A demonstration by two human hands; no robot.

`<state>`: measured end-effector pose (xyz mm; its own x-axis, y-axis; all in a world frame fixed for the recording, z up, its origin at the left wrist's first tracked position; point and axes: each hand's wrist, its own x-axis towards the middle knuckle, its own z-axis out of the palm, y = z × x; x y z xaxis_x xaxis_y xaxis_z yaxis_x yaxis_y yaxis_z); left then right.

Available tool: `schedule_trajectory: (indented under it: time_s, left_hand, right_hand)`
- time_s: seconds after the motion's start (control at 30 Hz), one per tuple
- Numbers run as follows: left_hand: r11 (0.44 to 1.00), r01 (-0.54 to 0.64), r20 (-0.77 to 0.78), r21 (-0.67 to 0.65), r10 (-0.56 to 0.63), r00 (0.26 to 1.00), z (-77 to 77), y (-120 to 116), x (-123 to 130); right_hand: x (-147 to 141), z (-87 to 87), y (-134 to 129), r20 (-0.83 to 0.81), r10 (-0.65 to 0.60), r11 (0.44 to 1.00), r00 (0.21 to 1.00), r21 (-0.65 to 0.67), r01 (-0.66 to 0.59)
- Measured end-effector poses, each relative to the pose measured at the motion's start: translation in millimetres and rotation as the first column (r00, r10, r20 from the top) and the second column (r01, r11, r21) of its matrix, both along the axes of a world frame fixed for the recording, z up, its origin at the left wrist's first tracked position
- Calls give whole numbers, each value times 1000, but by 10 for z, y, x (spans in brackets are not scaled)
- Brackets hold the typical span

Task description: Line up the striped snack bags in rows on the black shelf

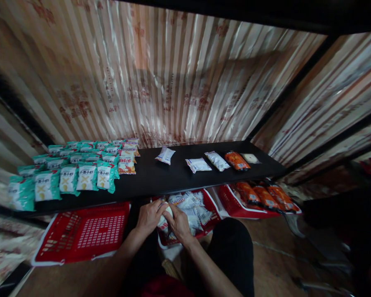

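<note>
My left hand [149, 216] and my right hand [179, 225] are closed together on a small white snack packet [168, 210], partly hidden by the fingers. They hold it over the left part of a red basket [209, 197], just below the front edge of the black shelf [154, 178]. Inside this basket lie several more white snack packets [194, 215] in a loose heap. On the shelf above, a single white packet [165, 155] sits near the back. Two similar ones, a flat packet [198, 165] and a slanted packet [217, 161], lie farther right.
Rows of green-and-white snack bags [88, 176] fill the shelf's left end, beside orange-and-white bags [127, 161]. An orange packet [237, 160] and a pale packet [250, 158] lie right. Below are a red basket [103, 231] and a basket [235, 210] with orange packets.
</note>
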<state>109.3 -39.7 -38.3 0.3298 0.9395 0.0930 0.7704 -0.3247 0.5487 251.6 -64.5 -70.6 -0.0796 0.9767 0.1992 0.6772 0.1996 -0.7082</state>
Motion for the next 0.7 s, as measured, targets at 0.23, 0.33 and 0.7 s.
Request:
schedule_trajectory:
  time_s: [0.23, 0.33, 0.7]
  left_hand:
    - [995, 22, 129, -100, -9, 992, 49, 33, -22]
    - [991, 22, 244, -131, 11, 970, 46, 49, -34]
    - [935, -107, 648, -338, 314, 694, -131, 65, -8]
  right_hand:
    - [-8, -17, -25, 20, -98, 994, 995, -52, 99]
    - [-8, -38, -13, 11, -175, 979, 985, -106, 175]
    - [-15, -51, 64, -201, -317, 944, 927, -162, 288]
